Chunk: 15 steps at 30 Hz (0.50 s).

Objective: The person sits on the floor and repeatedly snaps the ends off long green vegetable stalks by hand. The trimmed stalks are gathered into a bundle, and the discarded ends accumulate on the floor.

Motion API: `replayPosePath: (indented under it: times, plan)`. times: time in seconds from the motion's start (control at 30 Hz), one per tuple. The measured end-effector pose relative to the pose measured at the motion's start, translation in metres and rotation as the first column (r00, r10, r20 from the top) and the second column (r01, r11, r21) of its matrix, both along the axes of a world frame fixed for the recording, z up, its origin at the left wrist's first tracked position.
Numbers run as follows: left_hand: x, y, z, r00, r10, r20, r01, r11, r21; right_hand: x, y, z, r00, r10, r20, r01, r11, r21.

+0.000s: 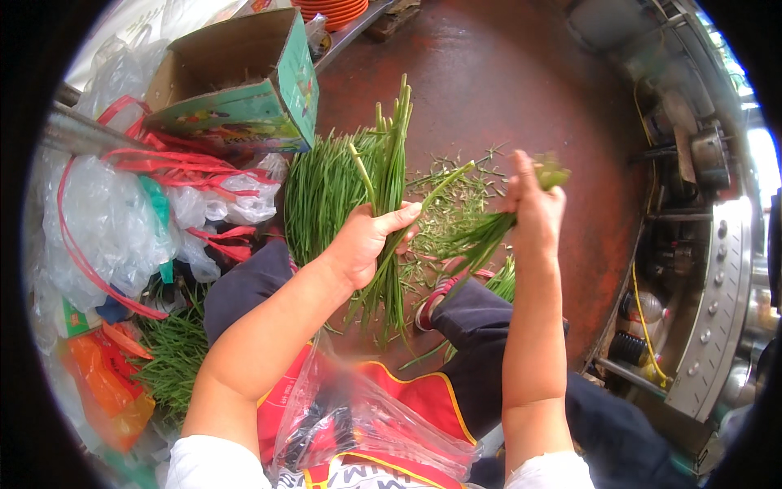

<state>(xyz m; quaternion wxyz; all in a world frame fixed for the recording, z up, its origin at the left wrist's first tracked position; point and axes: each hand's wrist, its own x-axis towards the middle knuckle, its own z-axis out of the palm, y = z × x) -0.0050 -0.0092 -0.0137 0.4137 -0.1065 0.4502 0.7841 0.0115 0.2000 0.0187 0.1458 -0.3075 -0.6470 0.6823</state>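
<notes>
My left hand [372,244] is closed around an upright bunch of long green stalks [392,159], like garlic chives, their cut ends pointing away from me. One thicker stalk [449,183] sticks out to the right by the thumb. To the right, my right hand [536,208] grips a smaller bunch of the same greens [482,241], whose leaves hang down to the left; its upper end is blurred. Behind my left hand a large pile of greens [327,195] lies on the floor. Scattered trimmings [455,208] lie between the two hands.
An open cardboard box [226,116] stands at the upper left, above plastic bags [110,220] and red ties [177,165]. More greens [174,360] lie at lower left. Orange stacked items [333,12] are at the top. A metal cooking station [712,305] with bottles below stands right.
</notes>
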Motion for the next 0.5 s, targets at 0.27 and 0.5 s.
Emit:
replayPosePath:
  times: [0.27, 0.5]
  plan:
    - [0.001, 0.0, -0.002, 0.997, -0.079, -0.024, 0.08, 0.995, 0.055, -0.004, -0.003, -0.014, 0.993, -0.057, -0.1, 0.042, 0.988, -0.148]
    - [0.0, 0.002, -0.001, 0.997, -0.059, 0.058, 0.054, 0.995, 0.083, 0.005, -0.043, -0.008, 0.886, 0.457, 0.074, -0.442, 0.883, -0.155]
